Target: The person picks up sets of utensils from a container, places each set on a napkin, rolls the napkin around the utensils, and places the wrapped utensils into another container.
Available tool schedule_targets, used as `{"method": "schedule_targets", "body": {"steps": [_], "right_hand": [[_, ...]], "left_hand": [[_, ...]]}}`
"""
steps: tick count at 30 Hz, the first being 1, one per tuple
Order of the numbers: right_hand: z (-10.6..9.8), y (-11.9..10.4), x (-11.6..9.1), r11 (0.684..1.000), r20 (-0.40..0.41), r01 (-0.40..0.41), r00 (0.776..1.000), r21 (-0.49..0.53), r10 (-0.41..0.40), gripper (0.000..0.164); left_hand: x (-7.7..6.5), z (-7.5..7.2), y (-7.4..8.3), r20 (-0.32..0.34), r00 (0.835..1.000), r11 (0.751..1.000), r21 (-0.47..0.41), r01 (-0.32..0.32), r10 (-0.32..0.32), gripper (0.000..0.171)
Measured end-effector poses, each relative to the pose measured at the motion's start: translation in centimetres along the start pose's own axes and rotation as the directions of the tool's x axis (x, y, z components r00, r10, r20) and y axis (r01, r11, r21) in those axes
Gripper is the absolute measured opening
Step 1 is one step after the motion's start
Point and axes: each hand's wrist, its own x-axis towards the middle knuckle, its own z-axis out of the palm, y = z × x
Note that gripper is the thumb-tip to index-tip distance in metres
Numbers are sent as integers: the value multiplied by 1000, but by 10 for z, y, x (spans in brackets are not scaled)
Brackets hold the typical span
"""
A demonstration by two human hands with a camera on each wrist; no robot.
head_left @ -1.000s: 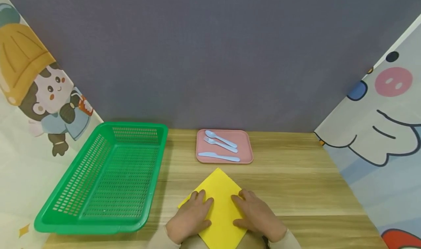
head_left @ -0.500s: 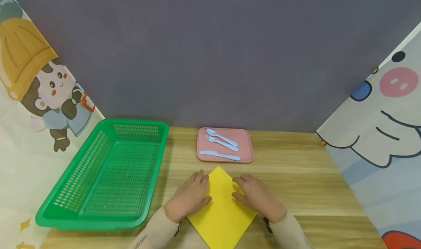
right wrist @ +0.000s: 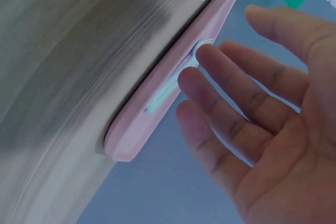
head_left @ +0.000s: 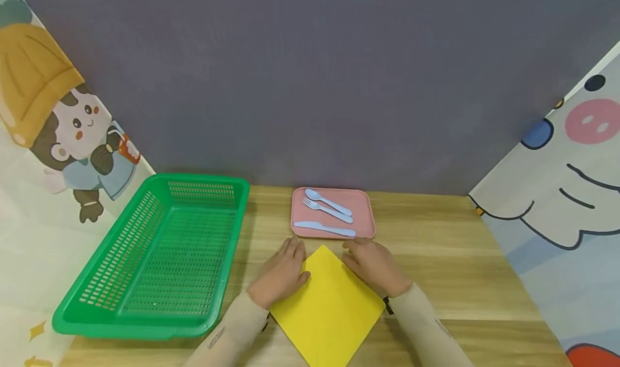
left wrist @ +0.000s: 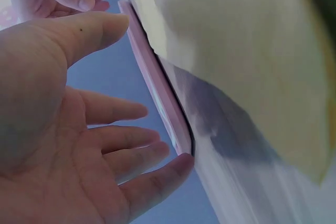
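Observation:
A square yellow sheet (head_left: 326, 308) lies on the table with one corner pointing at the pink tray (head_left: 363, 211). My left hand (head_left: 283, 270) is over its upper left edge, my right hand (head_left: 375, 262) over its upper right edge. Both wrist views show loosely extended fingers with nothing between them, the left hand (left wrist: 79, 124) and the right hand (right wrist: 262, 108) both close to the tray's near side. Whether the palms touch the sheet is hard to tell. On the tray lie a light blue spoon (head_left: 331, 202), a fork (head_left: 329, 211) and a knife (head_left: 324, 229).
To the left stands a green plastic basket (head_left: 230, 248) with slotted walls. A grey panel (head_left: 310, 87) rises behind the wooden table (head_left: 445, 259). Printed cartoon sheets flank both sides.
Both hands have moved forward from the middle of the yellow sheet toward the tray, uncovering more of the sheet. The tray, cutlery and basket have stayed in place.

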Motion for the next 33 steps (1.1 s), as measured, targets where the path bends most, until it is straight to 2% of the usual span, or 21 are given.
{"method": "schedule_targets", "body": {"steps": [3, 6, 9, 12, 19, 21, 23, 25, 29, 33], "right_hand": [[5, 5, 8, 1000, 2, -14, 1000, 18, 14, 20], [9, 11, 19, 1000, -26, 5, 1000, 13, -5, 15], [13, 18, 31, 1000, -45, 17, 999, 1, -17, 8], [13, 22, 41, 1000, -40, 9, 999, 1, -9, 8], [17, 24, 65, 1000, 60, -18, 998, 16, 17, 12], [20, 24, 71, 999, 83, -35, 996, 9, 34, 13], [22, 25, 75, 998, 97, -55, 994, -6, 55, 11], [24, 26, 79, 997, 119, -69, 990, -17, 71, 10], [26, 26, 82, 998, 161, -69, 984, -10, 70, 7], [28, 26, 85, 999, 178, -50, 983, -21, 53, 5]], "left_hand": [[5, 1, -3, -34, 999, 1000, -12, -1, 0, 63], [12, 3, -7, -119, 993, 1000, -30, 2, -5, 53], [23, 5, -10, -225, 973, 995, -95, 27, -48, 35], [34, 6, -14, -276, 954, 977, -203, 60, -116, 23], [51, 5, -30, -243, 944, 920, -372, 121, -222, 11], [53, 4, -34, -232, 942, 902, -411, 131, -242, 10], [55, 3, -36, -231, 942, 894, -429, 125, -243, 7], [56, 3, -37, -220, 947, 895, -429, 121, -233, 7], [57, 4, -37, -203, 957, 912, -393, 117, -210, 7], [57, 4, -36, -199, 959, 920, -373, 118, -204, 7]]}}
